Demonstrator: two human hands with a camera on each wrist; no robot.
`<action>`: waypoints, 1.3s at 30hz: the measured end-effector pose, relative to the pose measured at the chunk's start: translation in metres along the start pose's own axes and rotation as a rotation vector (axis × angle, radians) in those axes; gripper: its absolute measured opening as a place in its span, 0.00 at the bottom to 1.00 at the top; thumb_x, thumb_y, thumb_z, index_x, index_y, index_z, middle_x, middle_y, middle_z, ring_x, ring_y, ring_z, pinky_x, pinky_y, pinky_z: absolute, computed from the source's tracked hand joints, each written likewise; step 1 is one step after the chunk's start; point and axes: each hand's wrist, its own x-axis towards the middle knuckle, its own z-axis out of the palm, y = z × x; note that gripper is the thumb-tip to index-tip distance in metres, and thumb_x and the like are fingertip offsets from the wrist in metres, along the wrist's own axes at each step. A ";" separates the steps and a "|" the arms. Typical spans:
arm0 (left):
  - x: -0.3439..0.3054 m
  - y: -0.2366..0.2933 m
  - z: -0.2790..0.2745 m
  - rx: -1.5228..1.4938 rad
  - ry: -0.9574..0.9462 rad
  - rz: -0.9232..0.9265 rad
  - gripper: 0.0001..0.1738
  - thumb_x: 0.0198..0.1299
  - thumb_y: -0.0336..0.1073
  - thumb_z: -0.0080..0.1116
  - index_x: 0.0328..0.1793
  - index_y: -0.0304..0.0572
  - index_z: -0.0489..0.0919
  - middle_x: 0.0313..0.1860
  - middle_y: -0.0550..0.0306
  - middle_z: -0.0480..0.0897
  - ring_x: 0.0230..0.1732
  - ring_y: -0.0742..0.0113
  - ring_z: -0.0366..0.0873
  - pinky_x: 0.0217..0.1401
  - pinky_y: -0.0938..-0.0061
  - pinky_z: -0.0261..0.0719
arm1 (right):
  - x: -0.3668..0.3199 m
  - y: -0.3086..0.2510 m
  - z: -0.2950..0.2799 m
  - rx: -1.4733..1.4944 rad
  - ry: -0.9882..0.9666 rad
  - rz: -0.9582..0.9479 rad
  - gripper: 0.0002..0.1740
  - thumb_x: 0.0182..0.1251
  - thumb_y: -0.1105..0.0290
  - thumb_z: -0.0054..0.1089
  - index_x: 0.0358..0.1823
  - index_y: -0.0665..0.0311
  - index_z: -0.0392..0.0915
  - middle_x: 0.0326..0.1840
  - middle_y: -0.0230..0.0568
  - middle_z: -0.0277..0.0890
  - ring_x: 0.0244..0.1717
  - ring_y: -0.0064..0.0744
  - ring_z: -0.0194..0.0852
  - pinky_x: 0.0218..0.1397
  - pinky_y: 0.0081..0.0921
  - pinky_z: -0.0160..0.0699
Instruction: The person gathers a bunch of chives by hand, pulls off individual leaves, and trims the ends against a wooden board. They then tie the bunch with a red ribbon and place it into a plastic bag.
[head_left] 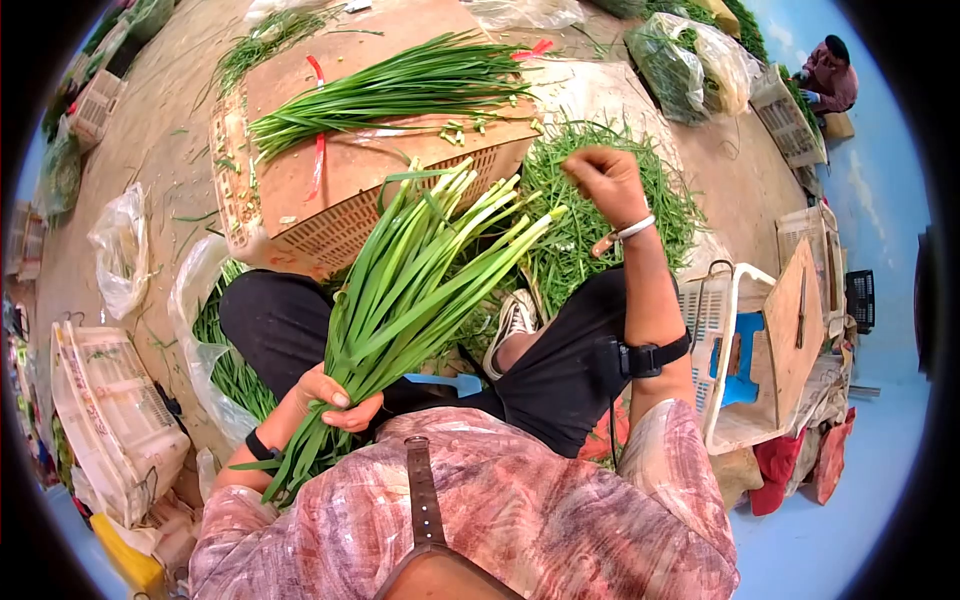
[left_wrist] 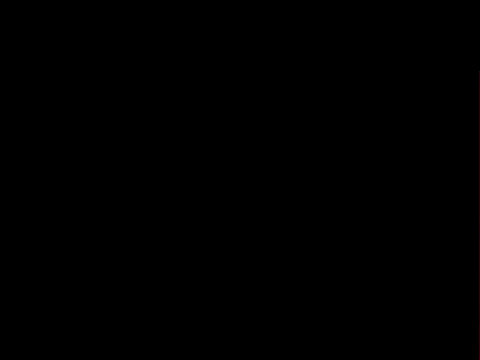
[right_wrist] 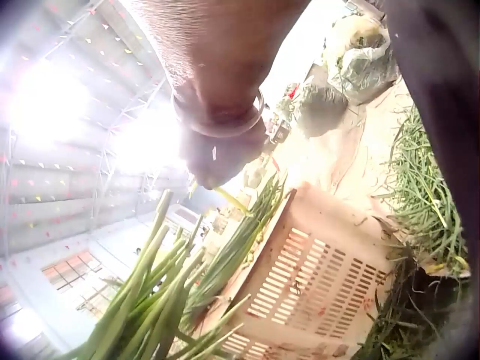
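Note:
My left hand (head_left: 340, 398) grips a thick bunch of garlic chives (head_left: 400, 290) by the leafy end, low over my lap. The pale cut stems fan out forward, towards the crate. My right hand (head_left: 607, 185) is raised to the right of the stem ends, fingers curled, above a heap of loose greens (head_left: 610, 220). In the right wrist view a thin yellow-green leaf (right_wrist: 231, 200) shows at the fingertips of that hand. Another long bundle of chives (head_left: 400, 85) lies on a board (head_left: 400, 165) over an upturned plastic crate (head_left: 400, 215). The left wrist view is black.
Red ties (head_left: 318, 165) lie on the board beside the bundle. A plastic bag of greens (head_left: 205, 330) stands by my left knee. White crates (head_left: 115, 390) sit at the left, and a crate with a blue stool (head_left: 740, 360) at the right. Another person (head_left: 835, 75) sits far right.

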 end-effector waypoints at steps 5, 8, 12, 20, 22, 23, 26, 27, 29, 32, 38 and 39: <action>-0.003 0.000 -0.007 0.033 -0.057 -0.015 0.24 0.51 0.25 0.53 0.56 0.26 0.64 0.22 0.46 0.72 0.11 0.77 0.65 0.14 0.80 0.58 | 0.016 0.017 -0.048 0.553 0.045 0.087 0.13 0.58 0.70 0.61 0.42 0.71 0.77 0.34 0.43 0.80 0.27 0.26 0.77 0.28 0.19 0.75; -0.003 -0.001 -0.003 0.011 -0.005 0.012 0.24 0.51 0.25 0.54 0.55 0.24 0.64 0.22 0.47 0.72 0.11 0.77 0.65 0.14 0.80 0.58 | 0.019 0.042 -0.039 -1.314 -0.105 0.455 0.25 0.54 0.63 0.65 0.49 0.74 0.74 0.39 0.53 0.79 0.37 0.39 0.80 0.38 0.30 0.78; -0.003 0.001 -0.014 0.106 -0.079 0.006 0.21 0.49 0.27 0.56 0.48 0.21 0.67 0.19 0.49 0.72 0.09 0.77 0.64 0.14 0.80 0.58 | -0.010 0.012 0.011 -0.050 -0.135 0.395 0.21 0.62 0.69 0.55 0.54 0.74 0.70 0.45 0.49 0.78 0.40 0.30 0.79 0.33 0.17 0.80; -0.008 0.011 -0.008 0.226 0.016 0.052 0.22 0.47 0.29 0.58 0.47 0.21 0.68 0.20 0.45 0.73 0.08 0.75 0.63 0.10 0.81 0.59 | -0.026 -0.006 0.070 0.744 -0.329 0.431 0.13 0.62 0.67 0.58 0.41 0.70 0.72 0.35 0.43 0.79 0.36 0.36 0.81 0.34 0.32 0.82; -0.010 0.018 -0.005 0.385 0.090 0.108 0.24 0.46 0.29 0.59 0.49 0.21 0.68 0.21 0.43 0.74 0.08 0.74 0.63 0.08 0.81 0.58 | -0.028 -0.011 0.065 0.804 -0.414 0.474 0.14 0.55 0.71 0.64 0.41 0.70 0.73 0.34 0.41 0.78 0.35 0.31 0.80 0.35 0.28 0.81; -0.012 0.022 -0.003 0.424 0.124 0.117 0.27 0.46 0.29 0.60 0.52 0.21 0.66 0.22 0.42 0.74 0.08 0.73 0.63 0.07 0.81 0.58 | -0.033 -0.017 0.060 0.677 -0.409 0.386 0.16 0.54 0.72 0.65 0.42 0.70 0.73 0.34 0.40 0.78 0.35 0.29 0.79 0.37 0.26 0.80; -0.013 0.030 0.001 0.420 0.156 0.119 0.34 0.46 0.29 0.60 0.60 0.22 0.61 0.22 0.43 0.75 0.09 0.74 0.64 0.09 0.82 0.59 | -0.040 -0.026 0.054 0.490 -0.419 0.259 0.17 0.53 0.72 0.65 0.44 0.70 0.74 0.36 0.39 0.78 0.37 0.26 0.78 0.39 0.21 0.78; -0.013 0.031 0.000 0.427 0.156 0.129 0.36 0.46 0.28 0.59 0.61 0.23 0.60 0.22 0.44 0.75 0.09 0.74 0.64 0.10 0.82 0.59 | -0.042 -0.031 0.055 0.411 -0.425 0.260 0.16 0.52 0.77 0.61 0.44 0.70 0.75 0.35 0.37 0.78 0.36 0.25 0.78 0.40 0.20 0.78; -0.013 0.031 0.000 0.425 0.158 0.126 0.36 0.45 0.28 0.59 0.62 0.23 0.60 0.22 0.44 0.75 0.09 0.75 0.64 0.10 0.83 0.59 | -0.041 -0.038 0.056 0.258 -0.423 0.272 0.15 0.50 0.85 0.57 0.42 0.72 0.76 0.34 0.36 0.78 0.36 0.24 0.77 0.42 0.21 0.78; -0.010 0.029 0.008 0.404 0.166 0.126 0.30 0.46 0.27 0.58 0.56 0.21 0.63 0.21 0.44 0.74 0.09 0.74 0.65 0.12 0.80 0.61 | -0.038 -0.035 0.055 0.242 -0.377 0.256 0.12 0.50 0.85 0.56 0.38 0.72 0.77 0.33 0.36 0.79 0.35 0.23 0.77 0.41 0.20 0.78; -0.010 0.024 -0.003 0.301 0.080 0.132 0.24 0.48 0.25 0.55 0.52 0.20 0.66 0.20 0.47 0.72 0.10 0.74 0.65 0.15 0.78 0.60 | -0.035 -0.005 0.050 0.407 -0.130 0.209 0.09 0.55 0.80 0.58 0.38 0.73 0.78 0.32 0.45 0.80 0.30 0.29 0.80 0.36 0.23 0.81; -0.011 0.024 -0.004 0.283 0.054 0.135 0.23 0.48 0.25 0.55 0.51 0.21 0.66 0.20 0.48 0.72 0.10 0.75 0.66 0.15 0.78 0.59 | -0.033 -0.002 0.045 0.398 -0.043 0.227 0.08 0.55 0.80 0.58 0.37 0.73 0.79 0.31 0.46 0.80 0.30 0.30 0.80 0.36 0.24 0.81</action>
